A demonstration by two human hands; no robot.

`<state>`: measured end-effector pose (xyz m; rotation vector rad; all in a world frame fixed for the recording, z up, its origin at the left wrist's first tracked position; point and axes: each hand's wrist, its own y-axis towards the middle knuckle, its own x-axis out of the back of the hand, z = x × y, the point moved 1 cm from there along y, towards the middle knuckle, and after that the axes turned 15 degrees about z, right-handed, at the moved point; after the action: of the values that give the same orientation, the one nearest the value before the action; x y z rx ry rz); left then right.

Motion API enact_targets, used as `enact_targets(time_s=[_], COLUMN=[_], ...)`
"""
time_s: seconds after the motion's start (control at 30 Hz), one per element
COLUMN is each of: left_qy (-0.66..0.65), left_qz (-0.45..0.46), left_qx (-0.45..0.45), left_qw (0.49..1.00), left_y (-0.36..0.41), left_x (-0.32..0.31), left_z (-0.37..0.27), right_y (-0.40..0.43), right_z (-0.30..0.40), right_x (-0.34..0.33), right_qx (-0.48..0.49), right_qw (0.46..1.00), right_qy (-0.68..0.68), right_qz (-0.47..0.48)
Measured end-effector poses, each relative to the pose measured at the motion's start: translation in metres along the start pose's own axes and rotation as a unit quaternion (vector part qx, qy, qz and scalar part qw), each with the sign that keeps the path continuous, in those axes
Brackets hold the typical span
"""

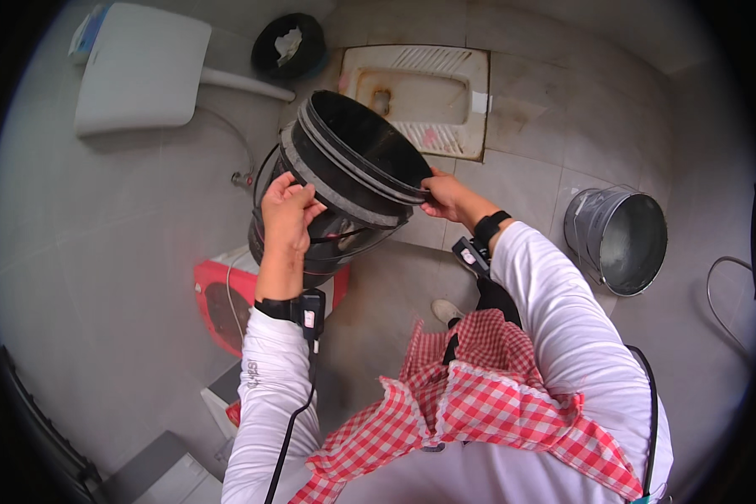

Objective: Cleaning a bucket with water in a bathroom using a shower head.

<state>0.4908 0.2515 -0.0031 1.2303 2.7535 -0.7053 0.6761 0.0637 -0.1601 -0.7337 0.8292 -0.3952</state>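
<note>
A black plastic bucket (366, 135) is tilted, its open mouth turned toward the squat toilet. It sits nested in another black bucket (346, 249) with a wire handle, below it in the stack. My right hand (444, 194) grips the upper bucket's rim at the right, thumb over the edge. At the near left side, my left hand (288, 211) is against or just in front of the grey band around the stack, fingers loosely curled. Whether those fingers hold the band or a handle cannot be made out. Under the stack is a red and white box (220, 305).
Beyond the buckets, a stained squat toilet (472, 129) is set in the tiled floor. A white cistern (145, 69) with a pipe (246, 84) hangs on the left wall near a black waste bin (264, 53). At right lies or leans a grey metal pail (589, 230).
</note>
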Motion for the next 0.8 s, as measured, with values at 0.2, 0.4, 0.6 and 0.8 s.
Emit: enact_targets(time_s=[0.2,0.4,0.6,0.8], left_qy=[0.09,0.184,0.242,0.309], left_qz=[-0.049,-0.058,-0.055,-0.067], left_qx=[0.011,-0.008,-0.023,-0.052], left_qw=[0.995,0.981,0.968,0.947], left_y=[0.103,0.234,0.271,0.288], left_x=[-0.003,0.023,0.036,-0.011], left_z=[-0.003,0.003,0.003,0.054], right_y=[0.079,0.202,0.245,0.273], right_z=[0.039,0.075,0.07,0.052], right_x=[0.019,0.034,0.021,0.074], right_qx=[-0.016,-0.032,-0.045,-0.047], right_qw=[0.997,0.986,0.975,0.96], right_qy=[0.073,0.127,0.178,0.206], right_qz=[0.036,0.098,0.128,0.181])
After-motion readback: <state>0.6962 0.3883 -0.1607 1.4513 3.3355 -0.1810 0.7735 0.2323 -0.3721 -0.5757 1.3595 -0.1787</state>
